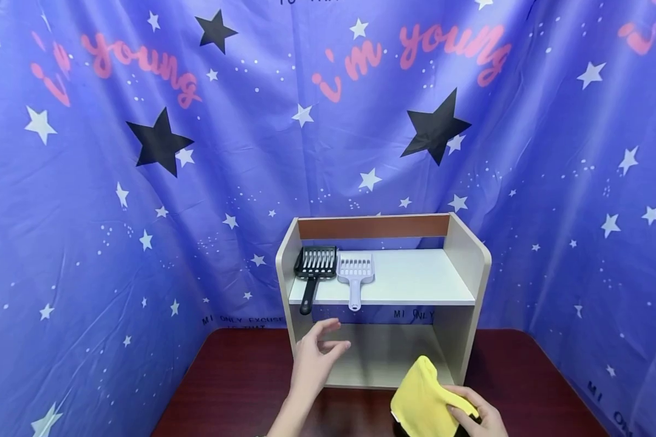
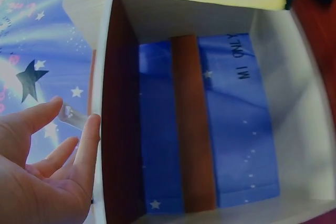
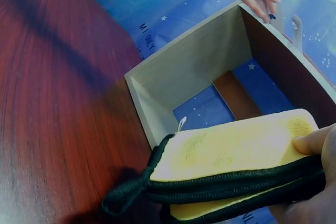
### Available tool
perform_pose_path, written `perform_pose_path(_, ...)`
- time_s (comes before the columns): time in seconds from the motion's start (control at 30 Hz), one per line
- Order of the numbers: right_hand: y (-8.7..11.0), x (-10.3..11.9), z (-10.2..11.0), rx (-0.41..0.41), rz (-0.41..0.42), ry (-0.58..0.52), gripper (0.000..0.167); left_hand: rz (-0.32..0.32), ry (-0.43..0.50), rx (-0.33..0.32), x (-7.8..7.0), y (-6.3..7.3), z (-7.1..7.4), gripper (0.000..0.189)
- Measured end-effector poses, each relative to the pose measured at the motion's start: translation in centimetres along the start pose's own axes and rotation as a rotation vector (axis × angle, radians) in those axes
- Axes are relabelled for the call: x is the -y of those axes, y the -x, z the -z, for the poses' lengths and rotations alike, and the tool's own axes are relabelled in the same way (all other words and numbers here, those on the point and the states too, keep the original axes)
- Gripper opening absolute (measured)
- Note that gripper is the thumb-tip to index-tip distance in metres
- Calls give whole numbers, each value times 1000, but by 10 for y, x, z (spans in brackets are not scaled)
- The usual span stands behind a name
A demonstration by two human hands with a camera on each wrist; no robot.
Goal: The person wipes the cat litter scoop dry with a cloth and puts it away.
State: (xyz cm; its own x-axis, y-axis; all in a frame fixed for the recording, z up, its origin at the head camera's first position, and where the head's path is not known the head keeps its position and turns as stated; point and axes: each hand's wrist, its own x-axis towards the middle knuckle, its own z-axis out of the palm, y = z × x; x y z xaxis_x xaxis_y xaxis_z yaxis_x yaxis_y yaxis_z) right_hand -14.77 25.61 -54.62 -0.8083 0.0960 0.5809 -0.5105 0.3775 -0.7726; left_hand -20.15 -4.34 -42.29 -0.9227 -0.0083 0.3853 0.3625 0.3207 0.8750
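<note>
My right hand (image 1: 480, 414) grips a folded yellow cloth (image 1: 422, 397) with black edging, low in front of the shelf's right side. A black loop and a small white tag show at its edge in the right wrist view. My left hand (image 1: 310, 364) holds nothing; thumb and fingers are apart and slightly bent, in front of the shelf's lower left part. Nearest above it, on the upper shelf, lie a black slotted litter scoop (image 1: 309, 288) and a lilac slotted scoop (image 1: 355, 288), side by side, handles sticking out over the front edge.
A small two-tier shelf (image 1: 469, 267) with pale side panels and a brown back rail stands on the dark red table (image 1: 235, 376). Blue star-printed curtain (image 1: 240, 152) surrounds it behind and on both sides.
</note>
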Motion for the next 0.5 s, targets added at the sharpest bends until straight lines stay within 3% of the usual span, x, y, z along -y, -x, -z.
perform_pose_path(0.17, 10, -12, 5, -16, -152, -13, 28, 49, -14, 24, 20, 19, 4, 39)
perform_pose_path(0.37, 24, -41, 18, -15, -373, -194, 41, 94, 3, 47, 45, 39, 11, 37)
perform_pose_path(0.5, 31, -64, 27, -49, -415, -289, 45, 122, -20, 44, 62, 51, 18, 38)
